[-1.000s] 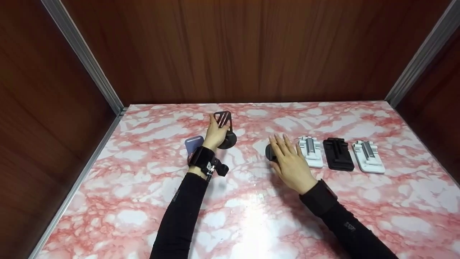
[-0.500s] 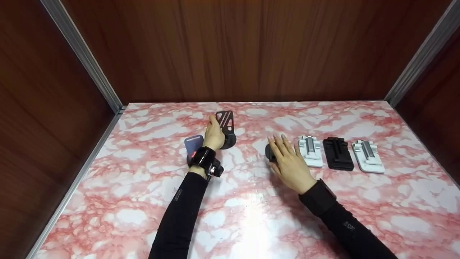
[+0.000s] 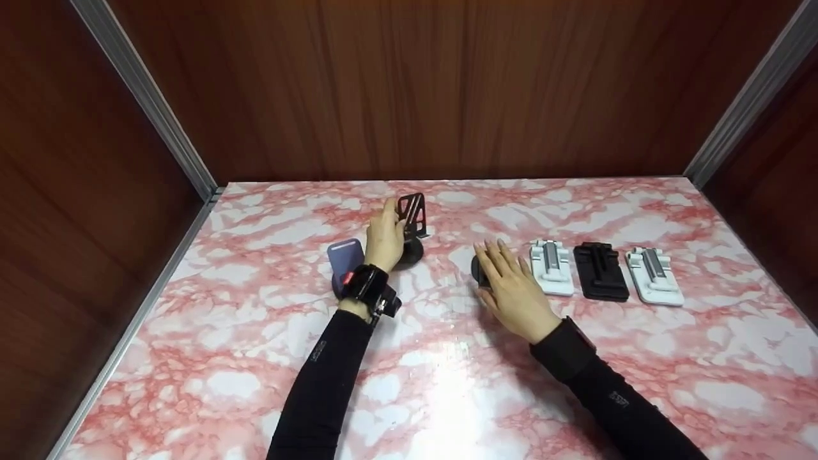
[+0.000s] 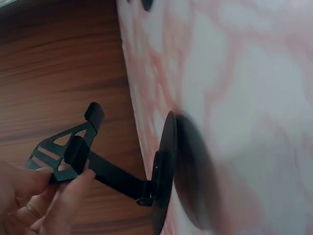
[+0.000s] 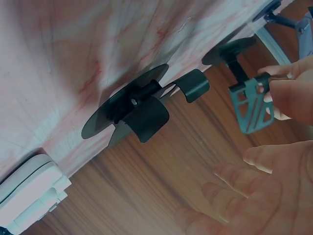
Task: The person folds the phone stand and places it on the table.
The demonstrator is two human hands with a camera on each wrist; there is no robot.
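My left hand pinches the slotted plate of a black phone stand between thumb and fingers. The plate is swung up on its arm, and in the left wrist view the round base stands tilted with a shadow beside it. Over a second black phone stand, my right hand stretches out with straight fingers. In the right wrist view those fingers stay apart from that stand, which is folded low on its round base; the head view shows only the base's left edge.
A blue-purple phone stand stands left of my left wrist. To the right lie a white folded stand, a black one and another white one in a row. Brown wood-grain panels enclose the marbled table.
My left hand has shifted slightly, and the slotted plate in it has moved right and turned more upright. The right hand has stayed almost still.
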